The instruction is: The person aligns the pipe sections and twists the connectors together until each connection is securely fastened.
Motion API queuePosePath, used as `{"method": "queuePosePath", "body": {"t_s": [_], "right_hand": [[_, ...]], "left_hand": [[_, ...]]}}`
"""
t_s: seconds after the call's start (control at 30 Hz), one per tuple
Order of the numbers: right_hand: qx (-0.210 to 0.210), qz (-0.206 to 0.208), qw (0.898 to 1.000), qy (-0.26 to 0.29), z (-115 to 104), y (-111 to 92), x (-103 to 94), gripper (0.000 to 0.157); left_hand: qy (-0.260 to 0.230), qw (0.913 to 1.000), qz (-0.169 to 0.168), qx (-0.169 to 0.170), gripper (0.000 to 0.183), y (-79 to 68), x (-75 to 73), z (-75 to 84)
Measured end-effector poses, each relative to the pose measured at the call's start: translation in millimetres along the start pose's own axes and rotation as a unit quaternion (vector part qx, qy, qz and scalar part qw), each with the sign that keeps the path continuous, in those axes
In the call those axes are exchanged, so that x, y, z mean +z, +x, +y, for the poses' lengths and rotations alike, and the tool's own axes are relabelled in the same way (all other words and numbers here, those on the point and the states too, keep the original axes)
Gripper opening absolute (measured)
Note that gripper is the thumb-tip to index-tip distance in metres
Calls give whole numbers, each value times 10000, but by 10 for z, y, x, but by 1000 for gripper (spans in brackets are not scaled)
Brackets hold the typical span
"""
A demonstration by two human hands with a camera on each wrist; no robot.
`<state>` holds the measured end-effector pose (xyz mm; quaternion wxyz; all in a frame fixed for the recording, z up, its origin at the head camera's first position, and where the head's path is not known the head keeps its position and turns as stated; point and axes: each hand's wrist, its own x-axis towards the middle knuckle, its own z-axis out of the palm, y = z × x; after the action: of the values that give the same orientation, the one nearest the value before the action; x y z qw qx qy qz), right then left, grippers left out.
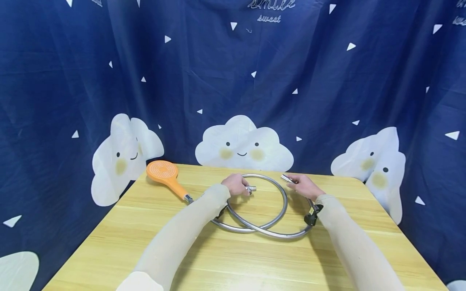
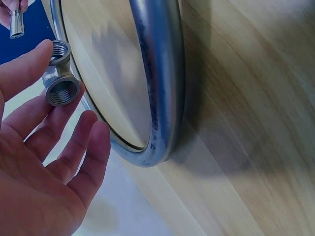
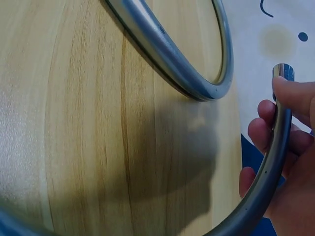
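Observation:
My left hand (image 1: pixel 236 184) pinches a metal tee pipe fitting (image 2: pixel 60 70) between thumb and fingers. Two of the fitting's threaded openings face the left wrist camera. The other fingers of that hand are bent loosely below it. On the right, my right hand (image 1: pixel 306 187) grips the grey shower hose (image 3: pixel 281 129) just behind its chrome end nut (image 3: pixel 283 72), thumb against the nut. The nut points toward the left hand, a short gap from the fitting. From there the hose loops over the table to an orange shower head (image 1: pixel 162 170) at the far left.
A light wooden table (image 1: pixel 225 262) lies under everything. The hose loop (image 1: pixel 285 202) crosses itself between the two arms. Behind the table hangs a dark blue curtain (image 1: pixel 218 81) with smiling clouds and white triangles. A black wrist device (image 1: pixel 311 217) sits at the right wrist.

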<state>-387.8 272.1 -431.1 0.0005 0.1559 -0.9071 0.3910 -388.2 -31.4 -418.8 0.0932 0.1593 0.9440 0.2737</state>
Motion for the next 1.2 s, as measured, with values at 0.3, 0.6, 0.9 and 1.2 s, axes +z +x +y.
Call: {"method": "queuePosePath", "body": {"t_s": [0.3,0.6,0.9,1.2], "right_hand": [[-39,219,9997,-136,3,11,32,36],[-69,186,9997,-138,-73,33,111,35],[-177,58,9997,-165,-152,57,188,36],[-764,-22,9963,-384,-243,70,276,34]], "left_hand": [[-1,10000,13,-9,39,29,23,-12],[-125,9999,-10,-40,38,78,33,-3],[-4,9999,120,-23,37,41,29,27],[10,9997,217,-103,43,-67,-1,102]]}}
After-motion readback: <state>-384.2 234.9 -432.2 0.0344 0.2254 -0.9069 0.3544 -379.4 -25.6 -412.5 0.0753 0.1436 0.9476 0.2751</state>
